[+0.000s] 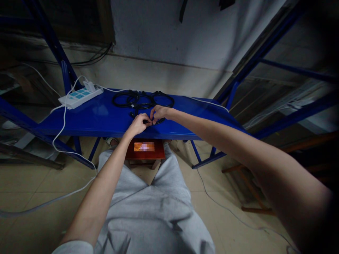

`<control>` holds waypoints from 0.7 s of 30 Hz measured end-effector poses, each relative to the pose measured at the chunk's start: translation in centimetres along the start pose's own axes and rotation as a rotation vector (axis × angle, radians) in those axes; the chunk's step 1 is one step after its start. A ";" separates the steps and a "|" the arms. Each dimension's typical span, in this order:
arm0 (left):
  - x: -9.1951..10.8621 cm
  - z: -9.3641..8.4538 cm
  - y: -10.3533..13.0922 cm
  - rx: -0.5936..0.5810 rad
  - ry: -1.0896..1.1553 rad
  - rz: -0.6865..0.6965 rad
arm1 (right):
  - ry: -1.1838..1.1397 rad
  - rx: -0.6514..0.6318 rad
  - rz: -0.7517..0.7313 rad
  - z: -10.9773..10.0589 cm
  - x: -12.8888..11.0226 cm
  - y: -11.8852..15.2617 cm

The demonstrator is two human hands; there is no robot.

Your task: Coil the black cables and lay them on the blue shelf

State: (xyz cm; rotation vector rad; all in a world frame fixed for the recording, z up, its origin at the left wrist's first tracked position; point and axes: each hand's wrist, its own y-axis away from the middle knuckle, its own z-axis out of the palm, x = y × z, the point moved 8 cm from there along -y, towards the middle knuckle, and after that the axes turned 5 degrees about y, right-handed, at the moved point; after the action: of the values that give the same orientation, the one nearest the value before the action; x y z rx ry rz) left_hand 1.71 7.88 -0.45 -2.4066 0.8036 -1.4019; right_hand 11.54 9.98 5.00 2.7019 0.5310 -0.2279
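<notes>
On the blue shelf [106, 120] lie several coiled black cables [162, 95], near its back edge. My left hand [140, 124] is closed on a black cable close to the front edge, its fingertips pinched together. Touching or almost touching it, my right hand [158, 112] bends over the same cable from the right, fingers pinched. Part of this cable curves out beneath my right hand; the rest is covered by the fingers. A loose black cable end sits just left of my left hand.
A white power strip [81, 96] with a plugged-in adapter stands at the shelf's left, its white cord hanging over the front. Blue posts rise on both sides. Below is a red-brown stool [129, 153] with a lit screen on it.
</notes>
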 end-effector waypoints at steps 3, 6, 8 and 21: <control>0.3 0.0 0.0 0.000 0.009 0.008 | -0.039 0.039 -0.064 -0.1 0.3 0.2; 0.1 -0.1 0.0 0.011 0.017 -0.004 | 0.011 0.063 -0.222 0.1 -0.4 0.6; 0.0 -0.1 0.0 0.023 0.035 -0.015 | 0.077 0.096 -0.350 0.1 -1.3 1.1; -0.7 0.0 -0.1 0.033 0.070 -0.055 | 0.474 0.199 -0.566 0.8 -2.9 3.6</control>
State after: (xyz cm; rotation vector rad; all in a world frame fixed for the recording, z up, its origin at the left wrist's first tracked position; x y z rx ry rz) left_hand 1.46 8.36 -0.93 -2.3838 0.7289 -1.5158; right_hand 10.26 5.58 6.10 2.7261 1.4808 0.2388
